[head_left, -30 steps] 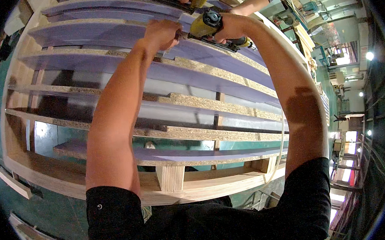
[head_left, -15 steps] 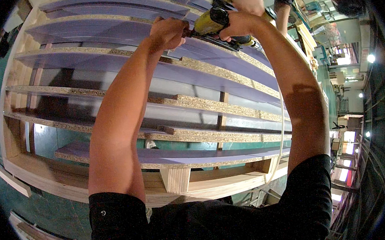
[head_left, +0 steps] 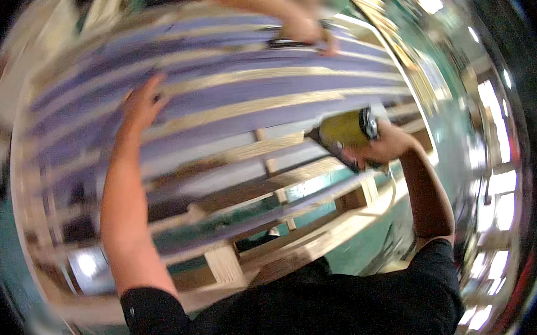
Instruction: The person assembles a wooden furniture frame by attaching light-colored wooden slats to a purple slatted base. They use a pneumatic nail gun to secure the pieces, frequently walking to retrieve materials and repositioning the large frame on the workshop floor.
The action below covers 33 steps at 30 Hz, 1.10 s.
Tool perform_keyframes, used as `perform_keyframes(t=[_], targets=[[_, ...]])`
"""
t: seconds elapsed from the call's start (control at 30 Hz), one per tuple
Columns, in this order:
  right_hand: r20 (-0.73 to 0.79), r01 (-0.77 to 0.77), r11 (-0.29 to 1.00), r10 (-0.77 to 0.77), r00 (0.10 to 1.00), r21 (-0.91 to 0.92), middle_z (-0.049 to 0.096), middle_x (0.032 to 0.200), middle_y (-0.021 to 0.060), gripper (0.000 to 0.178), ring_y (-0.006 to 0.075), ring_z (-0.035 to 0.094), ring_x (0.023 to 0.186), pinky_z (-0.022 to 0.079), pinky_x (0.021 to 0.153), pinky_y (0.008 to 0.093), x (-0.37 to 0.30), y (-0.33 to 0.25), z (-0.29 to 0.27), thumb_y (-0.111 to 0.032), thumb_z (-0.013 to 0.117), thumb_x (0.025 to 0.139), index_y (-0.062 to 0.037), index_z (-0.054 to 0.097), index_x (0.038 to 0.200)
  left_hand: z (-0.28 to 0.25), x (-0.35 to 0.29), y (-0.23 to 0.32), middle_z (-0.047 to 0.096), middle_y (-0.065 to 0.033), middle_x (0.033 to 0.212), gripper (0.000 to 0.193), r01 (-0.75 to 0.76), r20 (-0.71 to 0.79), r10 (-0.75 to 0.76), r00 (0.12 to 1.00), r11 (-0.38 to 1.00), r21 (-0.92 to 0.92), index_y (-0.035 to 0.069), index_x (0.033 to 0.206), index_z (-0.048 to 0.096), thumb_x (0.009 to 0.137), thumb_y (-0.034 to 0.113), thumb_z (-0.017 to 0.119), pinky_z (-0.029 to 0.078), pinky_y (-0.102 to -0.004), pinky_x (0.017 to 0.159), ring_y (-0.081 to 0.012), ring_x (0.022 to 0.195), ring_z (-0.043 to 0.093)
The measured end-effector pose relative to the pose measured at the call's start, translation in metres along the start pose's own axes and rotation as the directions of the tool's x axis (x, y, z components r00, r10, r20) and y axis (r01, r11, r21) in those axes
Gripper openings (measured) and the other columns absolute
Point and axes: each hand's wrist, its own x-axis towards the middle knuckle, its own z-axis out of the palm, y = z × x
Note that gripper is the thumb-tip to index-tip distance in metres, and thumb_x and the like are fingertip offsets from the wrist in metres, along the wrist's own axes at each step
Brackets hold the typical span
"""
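Observation:
My right hand (head_left: 386,143) grips a yellow and black nail gun (head_left: 345,131), held above the near right part of a wooden frame (head_left: 323,235). Its dark nose points left over the slats. Out to the left, my left hand (head_left: 145,106) is empty, its fingers stretched and apart, over or on the chipboard slats (head_left: 215,115). Motion blur hides whether it touches them. The slats run side to side in rows, with pale edges and purple faces.
Across the frame, another person's hand (head_left: 302,31) holds a dark tool (head_left: 294,42) over the far slats. Long pale boards (head_left: 420,73) lie at the right. Green floor (head_left: 364,248) shows through gaps and at the near right.
My hands have moved apart: the right has drawn back toward me with the nail gun, the left has shifted left. The other person's arm now reaches in from the far side.

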Motion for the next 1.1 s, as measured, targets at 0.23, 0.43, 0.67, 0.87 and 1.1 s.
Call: perform_keyframes(t=[0.23, 0.43, 0.67, 0.87, 1.1], targets=[[-0.344, 0.026, 0.567, 0.461, 0.818, 0.824, 0.061, 0.074, 0.0031, 0.018, 0.0148, 0.06, 0.062, 0.051, 0.056, 0.0343, -0.249, 0.309, 0.121, -0.013, 0.077, 0.088, -0.0036, 0.062, 0.093, -0.024, 0.046, 0.04, 0.06, -0.0109, 0.138, 0.063, -0.202, -0.094, 0.211, 0.973, 0.975, 0.093, 0.018, 0.142, 0.051, 0.087, 0.034, 0.076, 0.036, -0.0476, 0.109, -0.0292, 0.129, 0.056], [-0.167, 0.24, 0.107, 0.955, 0.245, 0.965, 0.063, 0.089, 0.0115, 0.026, 0.0232, 0.065, 0.072, 0.053, 0.064, 0.0402, -0.401, 0.531, 0.295, -0.01, 0.068, 0.086, -0.0005, 0.058, 0.108, 0.033, 0.009, 0.215, 0.055, -0.0144, 0.143, 0.071, -0.376, -0.135, 0.396, 0.908, 0.914, 0.152, 0.015, 0.146, 0.045, 0.086, 0.034, 0.077, 0.035, -0.0463, 0.111, -0.0297, 0.132, 0.052], [-0.109, -0.259, -0.019, 0.877, -0.468, 0.966, 0.062, 0.13, 0.03, 0.09, 0.0448, 0.061, 0.12, 0.048, 0.105, 0.0468, -0.58, 0.718, 0.479, -0.031, 0.075, 0.085, 0.0038, 0.025, 0.152, 0.138, -0.163, 0.436, 0.049, -0.0184, 0.148, 0.08, -0.548, 0.286, 0.54, 0.791, 0.834, -0.059, 0.011, 0.151, 0.039, 0.086, 0.034, 0.079, 0.033, -0.0448, 0.114, -0.0303, 0.136, 0.048], [0.094, -0.167, -0.233, 0.806, -0.584, 0.958, 0.061, 0.127, 0.0338, 0.089, 0.0459, 0.062, 0.117, 0.051, 0.099, 0.0489, -0.662, 0.805, 0.553, -0.026, 0.068, 0.091, 0.0071, 0.013, 0.154, 0.184, -0.277, 0.559, 0.044, -0.0219, 0.152, 0.087, -0.314, 0.845, 0.212, 0.49, 0.948, -0.055, 0.008, 0.155, 0.033, 0.086, 0.034, 0.08, 0.031, -0.0435, 0.117, -0.0308, 0.139, 0.045], [-0.154, -0.399, -0.111, 0.803, -0.576, 0.91, 0.07, 0.105, 0.0285, 0.026, 0.0437, 0.069, 0.1, 0.054, 0.087, 0.0548, -0.692, 0.884, 0.584, -0.016, 0.06, 0.091, 0.0024, 0.066, 0.108, 0.206, -0.412, 0.664, 0.072, -0.0157, 0.093, 0.008, -0.436, 0.594, 0.663, 0.455, 0.748, -0.501, 0.0, 0.092, 0.071, 0.089, 0.007, 0.07, 0.054, -0.034, 0.079, -0.0271, 0.087, 0.07]])
